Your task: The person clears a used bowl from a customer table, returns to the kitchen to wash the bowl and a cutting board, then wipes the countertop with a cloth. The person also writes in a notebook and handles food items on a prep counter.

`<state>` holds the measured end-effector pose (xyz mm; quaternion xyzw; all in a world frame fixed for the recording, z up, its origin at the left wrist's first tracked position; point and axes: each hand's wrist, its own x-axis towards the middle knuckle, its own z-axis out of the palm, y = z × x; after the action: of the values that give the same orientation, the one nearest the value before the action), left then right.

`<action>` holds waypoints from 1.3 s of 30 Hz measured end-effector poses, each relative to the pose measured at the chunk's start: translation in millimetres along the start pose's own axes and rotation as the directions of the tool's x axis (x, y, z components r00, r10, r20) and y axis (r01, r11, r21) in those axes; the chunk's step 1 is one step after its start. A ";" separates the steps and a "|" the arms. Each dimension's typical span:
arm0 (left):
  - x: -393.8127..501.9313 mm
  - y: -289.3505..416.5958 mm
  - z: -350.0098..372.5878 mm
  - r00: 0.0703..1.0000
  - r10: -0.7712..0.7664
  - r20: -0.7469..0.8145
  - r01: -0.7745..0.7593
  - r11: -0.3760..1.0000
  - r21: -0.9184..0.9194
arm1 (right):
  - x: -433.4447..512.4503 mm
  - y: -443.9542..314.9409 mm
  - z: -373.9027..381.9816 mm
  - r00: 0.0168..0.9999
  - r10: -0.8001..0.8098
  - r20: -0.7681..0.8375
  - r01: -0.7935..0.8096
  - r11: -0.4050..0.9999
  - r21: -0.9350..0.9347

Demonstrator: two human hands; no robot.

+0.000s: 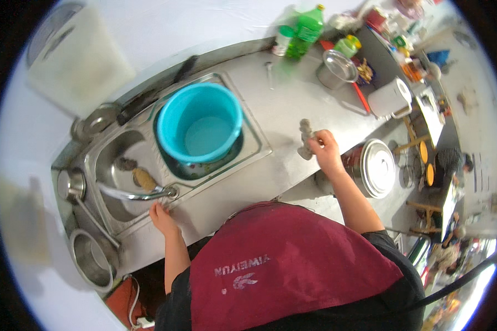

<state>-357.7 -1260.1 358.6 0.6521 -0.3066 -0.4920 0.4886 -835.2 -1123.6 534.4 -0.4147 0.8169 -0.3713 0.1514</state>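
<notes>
My right hand (326, 153) pinches a crumpled grey-brown rag (305, 131) over the steel counter (283, 107), to the right of the sink. By the base of the chrome faucet (132, 195), at the sink's front rim, is my left hand (163, 219). Its fingertips are partly hidden, and I cannot tell whether they grip anything. A turquoise plastic basin (201, 120) sits in the right sink bowl, tilted a little, with what looks like water inside. In the left bowl (116, 169) lie a yellowish scrubber (144, 178) and a dark scouring pad (126, 164).
Against the wall stand a green bottle (308, 31) and a white jar with a green lid (282, 40). Farther right are a steel pot (335, 72) and a white pitcher (389, 97). A lidded drum (377, 167) stands beside the counter. Steel pans (92, 260) sit at left.
</notes>
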 end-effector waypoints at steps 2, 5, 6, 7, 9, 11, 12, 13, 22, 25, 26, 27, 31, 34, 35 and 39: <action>-15.4 -14.8 2.2 1.000 -0.003 -0.011 0.004 0.997 0.074 | -3.7 20.3 -8.9 0.902 -0.430 0.048 0.425 0.859 -0.285; -45.9 -29.0 16.6 0.999 -0.019 -0.036 0.023 0.991 0.134 | -5.3 49.8 -9.5 0.802 -0.189 0.567 0.432 0.839 -0.331; -56.5 -29.5 25.7 0.999 -0.015 -0.036 0.021 0.987 0.162 | -3.8 59.5 -5.0 0.759 -0.130 0.638 0.442 0.822 -0.359; -65.0 -27.5 38.5 0.997 -0.051 -0.056 0.058 0.989 0.134 | 0.9 68.3 4.7 0.789 -0.160 0.593 0.455 0.801 -0.390; -92.6 -23.5 68.2 0.998 -0.029 -0.055 0.042 0.970 0.240 | 10.7 87.0 24.7 0.803 -0.185 0.567 0.470 0.780 -0.412; -119.8 -17.2 103.4 0.998 -0.048 -0.048 0.062 0.933 0.356 | 24.5 115.3 35.5 0.736 -0.267 0.622 0.565 0.749 -0.347; -133.9 -14.1 120.3 0.997 -0.058 -0.044 0.070 0.929 0.363 | 32.6 131.7 37.6 0.672 -0.347 0.655 0.645 0.708 -0.287; -146.0 -12.3 137.4 0.997 -0.070 -0.040 0.080 0.928 0.365 | 42.2 148.1 37.5 0.592 -0.417 0.690 0.714 0.669 -0.208; -197.3 -2.5 219.6 0.957 0.022 0.288 -0.185 0.813 0.553 | 145.5 357.2 -154.5 0.992 0.122 0.032 -0.072 0.755 -0.652; -193.7 2.3 248.6 0.907 0.077 0.414 -0.306 0.795 0.524 | 120.2 374.7 -166.5 0.971 0.193 -0.142 -0.237 0.686 -0.688; -192.8 2.9 262.1 0.877 0.117 0.467 -0.371 0.783 0.500 | 110.3 365.1 -151.0 0.963 0.159 -0.217 -0.266 0.683 -0.680; -191.7 3.6 277.5 0.838 0.149 0.525 -0.429 0.775 0.464 | 99.9 351.8 -134.6 0.970 0.180 -0.161 -0.241 0.771 -0.590; -199.8 6.3 342.6 0.563 0.228 0.795 -0.715 0.617 0.329 | 36.6 257.9 -30.0 0.906 -0.207 0.369 0.324 0.900 -0.292; -216.8 14.1 374.1 0.365 0.194 0.911 -0.752 0.638 0.165 | -0.5 213.3 17.0 0.588 -0.650 0.481 0.712 0.698 0.074; -221.2 18.6 378.6 0.275 0.178 0.945 -0.770 0.629 0.106 | -6.9 215.3 18.0 0.641 -0.641 0.422 0.663 0.740 0.115; -227.5 27.3 377.9 0.060 0.149 0.987 -0.776 0.629 -0.047 | -48.3 264.4 -23.4 0.912 -0.359 0.197 0.380 0.921 -0.081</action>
<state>-785.8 -1195.7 447.5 0.1744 -0.8506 -0.4743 0.1450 -968.1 -973.6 353.8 -0.6014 0.7271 -0.3061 0.1261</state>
